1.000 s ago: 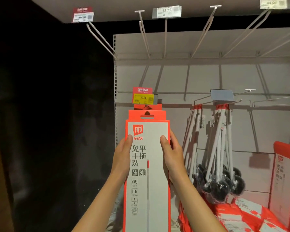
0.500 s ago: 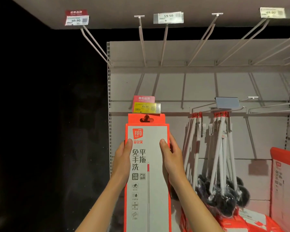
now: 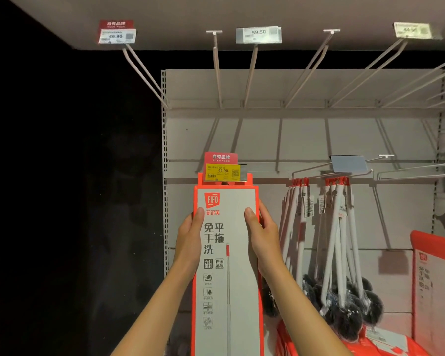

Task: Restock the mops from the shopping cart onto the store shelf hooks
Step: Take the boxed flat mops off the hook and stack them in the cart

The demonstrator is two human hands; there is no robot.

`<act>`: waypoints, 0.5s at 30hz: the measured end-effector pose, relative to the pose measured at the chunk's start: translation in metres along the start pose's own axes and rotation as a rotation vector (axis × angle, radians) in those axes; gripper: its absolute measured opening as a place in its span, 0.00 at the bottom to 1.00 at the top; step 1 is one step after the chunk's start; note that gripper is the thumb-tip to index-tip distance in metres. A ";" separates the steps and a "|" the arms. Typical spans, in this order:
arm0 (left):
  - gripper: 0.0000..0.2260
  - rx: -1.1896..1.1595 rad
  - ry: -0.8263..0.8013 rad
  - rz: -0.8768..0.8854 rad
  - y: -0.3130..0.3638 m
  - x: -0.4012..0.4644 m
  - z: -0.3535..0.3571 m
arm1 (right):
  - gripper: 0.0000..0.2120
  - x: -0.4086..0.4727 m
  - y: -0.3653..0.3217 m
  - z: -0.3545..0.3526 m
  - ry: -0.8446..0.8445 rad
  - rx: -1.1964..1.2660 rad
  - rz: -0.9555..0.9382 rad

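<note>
In the head view we hold the mop box [image 3: 228, 265] upright against the shelf, its orange top tab tucked just behind the yellow price tag [image 3: 223, 172]. Our left hand [image 3: 189, 240] wraps the left edge with the thumb flat on the white face and the other fingers out of sight behind; our right hand [image 3: 263, 237] mirrors it on the right edge, thumb on the face, fingers curled round the side. Both clamp the box between them.

To do this step well, we judge that we should keep the box square and level, feel the hang hole onto the hook tip, then push straight back along the hook and let go only when the weight hangs. Tilting the box would likely snag the tab on the tag.

The hook itself is hidden behind the tag and the box, so we cannot tell whether the hole is on it yet. The hang hole is covered too. The box bottom runs off the lower edge, and no cart shows. To the right, hanging brushes [image 3: 337, 253] and more boxes [image 3: 432, 278] are partly cut off. The left of the view is black.
</note>
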State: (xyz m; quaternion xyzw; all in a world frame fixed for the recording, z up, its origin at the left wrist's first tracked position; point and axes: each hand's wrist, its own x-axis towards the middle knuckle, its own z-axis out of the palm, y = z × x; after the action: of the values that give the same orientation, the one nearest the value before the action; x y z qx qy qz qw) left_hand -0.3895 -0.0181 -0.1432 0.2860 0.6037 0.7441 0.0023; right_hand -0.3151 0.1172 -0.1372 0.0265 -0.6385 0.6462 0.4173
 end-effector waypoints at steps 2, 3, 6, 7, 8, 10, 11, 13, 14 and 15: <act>0.21 0.003 -0.006 -0.006 0.000 0.004 0.000 | 0.20 0.003 0.001 0.001 -0.001 -0.011 0.009; 0.21 0.002 -0.007 -0.012 -0.002 0.006 0.000 | 0.20 0.004 0.002 0.001 -0.001 -0.014 0.014; 0.23 -0.005 -0.007 -0.031 -0.007 0.012 0.000 | 0.19 0.007 0.006 0.001 0.010 -0.012 0.030; 0.25 -0.008 -0.004 -0.032 -0.009 0.013 0.000 | 0.20 0.007 0.008 0.001 0.012 -0.015 0.030; 0.26 -0.008 -0.001 -0.037 -0.012 0.013 0.000 | 0.20 0.007 0.010 0.002 0.012 -0.018 0.029; 0.23 0.011 0.032 -0.036 -0.017 0.013 -0.001 | 0.20 0.006 0.014 0.003 0.006 -0.024 0.021; 0.20 0.031 0.046 -0.027 -0.019 0.012 -0.001 | 0.20 0.005 0.015 0.003 0.006 -0.026 0.011; 0.18 0.064 0.050 -0.030 -0.022 0.011 0.000 | 0.19 0.004 0.020 0.002 0.019 -0.030 -0.011; 0.18 0.082 0.049 -0.032 -0.024 0.011 -0.001 | 0.19 0.004 0.022 0.002 0.027 -0.035 -0.020; 0.19 0.100 0.053 -0.032 -0.024 0.010 0.000 | 0.20 0.004 0.025 0.001 0.035 -0.046 -0.025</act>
State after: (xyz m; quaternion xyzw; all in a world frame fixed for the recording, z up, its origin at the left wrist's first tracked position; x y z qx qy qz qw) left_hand -0.4066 -0.0084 -0.1606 0.2565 0.6443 0.7203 -0.0160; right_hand -0.3325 0.1224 -0.1550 0.0139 -0.6455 0.6263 0.4369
